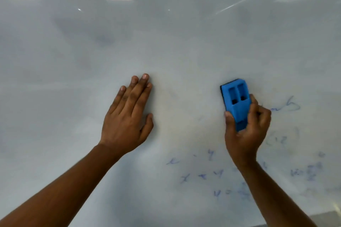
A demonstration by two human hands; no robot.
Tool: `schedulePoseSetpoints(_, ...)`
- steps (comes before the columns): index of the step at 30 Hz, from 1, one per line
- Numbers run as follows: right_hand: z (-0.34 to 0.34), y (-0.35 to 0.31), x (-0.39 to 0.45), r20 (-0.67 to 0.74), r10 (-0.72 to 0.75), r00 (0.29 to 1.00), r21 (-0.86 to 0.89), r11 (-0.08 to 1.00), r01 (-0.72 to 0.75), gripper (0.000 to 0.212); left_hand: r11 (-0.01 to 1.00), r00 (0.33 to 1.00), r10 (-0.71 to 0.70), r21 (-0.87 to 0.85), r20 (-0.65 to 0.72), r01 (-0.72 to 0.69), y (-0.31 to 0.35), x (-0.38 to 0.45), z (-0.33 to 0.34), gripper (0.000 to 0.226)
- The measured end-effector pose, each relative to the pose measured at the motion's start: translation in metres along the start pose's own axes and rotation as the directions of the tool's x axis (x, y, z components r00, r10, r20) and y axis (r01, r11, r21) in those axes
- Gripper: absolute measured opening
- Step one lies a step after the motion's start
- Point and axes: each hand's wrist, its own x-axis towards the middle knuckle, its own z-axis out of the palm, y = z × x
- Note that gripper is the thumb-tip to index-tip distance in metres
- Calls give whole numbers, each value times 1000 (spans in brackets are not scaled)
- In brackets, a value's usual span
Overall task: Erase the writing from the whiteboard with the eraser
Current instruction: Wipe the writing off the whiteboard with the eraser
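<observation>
The right hand [246,131] has its grip clamped on the blue eraser [235,100], thumb on one side and fingers on the other, pressing it flat to the whiteboard [166,42]. Faint blue writing [201,175] lies below and right of the eraser. Well left of the eraser, the left hand [127,118] rests open-palmed on the board, holding nothing.

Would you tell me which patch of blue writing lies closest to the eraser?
The blue scribble right of the right hand, level with the blue plastic eraser. The other blue marks sit lower, beside the wrist.
</observation>
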Motion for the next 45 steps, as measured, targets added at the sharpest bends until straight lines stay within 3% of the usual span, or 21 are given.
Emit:
schedulePoseSetpoints(3,19,-21,9,-54,8,999,27,1000,-7,66,998,999,-42,52,-30,43,11,11,9,71)
schedulePoseSetpoints(5,19,-28,-31,128,-200,971,51,979,195,64,993,998,-45,111,-43,50,13,11,15,71)
schedulePoseSetpoints(7,5,-15,-73,357,-485,798,121,871,475,59,988,998,-40,149,-53,47,12,8,18,72)
schedulePoseSetpoints(9,-15,13,-85,453,-649,611,190,740,645,52,986,998,-22,163,-53,30,10,8,20,73)
schedulePoseSetpoints(10,-21,24,-78,456,-651,606,198,738,645,54,985,999,-15,169,-52,23,10,8,21,72)
schedulePoseSetpoints(12,-25,35,-48,370,-532,762,143,843,519,63,983,998,-11,182,-61,22,10,7,22,72)
schedulePoseSetpoints(14,-18,33,-2,183,-278,943,88,960,266,66,982,997,-15,189,-71,29,12,8,24,72)
schedulePoseSetpoints(16,-1,17,22,23,-76,997,122,990,73,68,981,997,-15,192,-80,30,12,8,25,72)
schedulePoseSetpoints(18,14,-5,7,6,-50,999,170,984,48,71,982,996,-8,190,-86,25,11,7,25,72)
schedulePoseSetpoints(20,19,-19,-42,156,-209,965,176,968,181,79,982,996,-5,188,-87,21,10,6,25,72)
schedulePoseSetpoints(24,-10,18,-104,422,-517,745,197,854,481,78,982,996,0,191,-85,16,8,4,24,70)
schedulePoseSetpoints(26,-27,46,-87,420,-468,777,154,881,447,78,983,997,-6,182,-80,21,8,1,24,71)
schedulePoseSetpoints(27,-32,58,-70,369,-397,840,106,916,387,77,985,996,-2,175,-84,17,7,1,25,71)
schedulePoseSetpoints(30,-38,74,4,101,-32,994,78,997,25,68,984,996,-18,176,-84,32,8,2,28,74)
schedulePoseSetpoints(33,-20,52,44,-88,224,971,171,963,-207,68,984,996,-51,169,-77,64,17,2,31,73)
schedulePoseSetpoints(35,-3,20,28,-77,196,978,171,969,-181,69,983,992,-100,143,-75,110,27,2,33,72)
schedulePoseSetpoints(37,5,-6,-17,90,-50,995,156,987,35,72,985,991,-115,119,-63,122,33,-3,34,71)
schedulePoseSetpoints(40,-15,14,-70,362,-369,856,112,929,354,78,992,998,-64,110,-1,64,30,-23,28,72)
schedulePoseSetpoints(42,-34,45,-56,316,-271,909,36,961,274,70,995,998,-36,99,47,31,24,-35,24,76)
schedulePoseSetpoints(44,-41,67,-15,87,-13,996,-53,998,18,67,997,997,-35,74,75,30,22,-35,20,79)
schedulePoseSetpoints(45,-41,74,11,-38,121,992,-67,990,-123,66,997,995,-42,63,86,37,24,-32,20,80)
